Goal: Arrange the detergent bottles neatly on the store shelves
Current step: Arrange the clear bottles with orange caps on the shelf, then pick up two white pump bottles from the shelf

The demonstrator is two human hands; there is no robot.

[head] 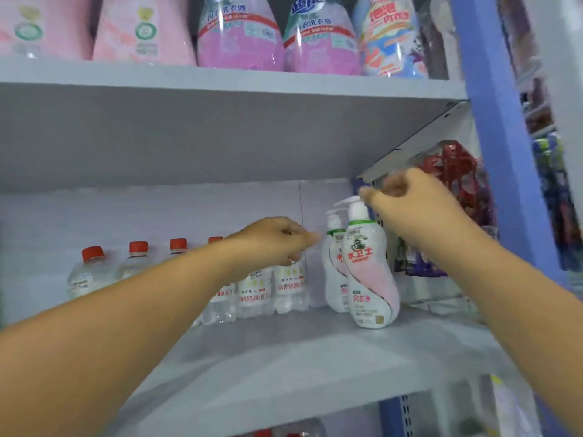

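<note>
Two pump-top detergent bottles are shown upright on the middle shelf [284, 357], toward its right end and well back from the front edge. The front pump bottle [370, 272] stands touching, and partly covering, the rear pump bottle [331, 266].

The right hand [416, 206] is held at the level of the front bottle's pump head, fingers curled, with a fingertip at or just beside the nozzle. Whether the pump is actually pinched cannot be told, as the hand is blurred. The left hand [277, 241] is seen with fingers loosely curled in front of the row of clear red-capped bottles [258, 288], just left of the rear pump bottle; nothing is visibly held in it.

Risks, as judged from this arrangement:
- The front bottle is tall, with a narrow waist. A pull or push applied high at the pump could tip it against its neighbour or toward the shelf's front edge.
- If the pump is gripped only by the nozzle, the head may be rotated or depressed rather than the bottle moved.
- The left hand could knock the nearest red-capped bottle out of line.
</note>
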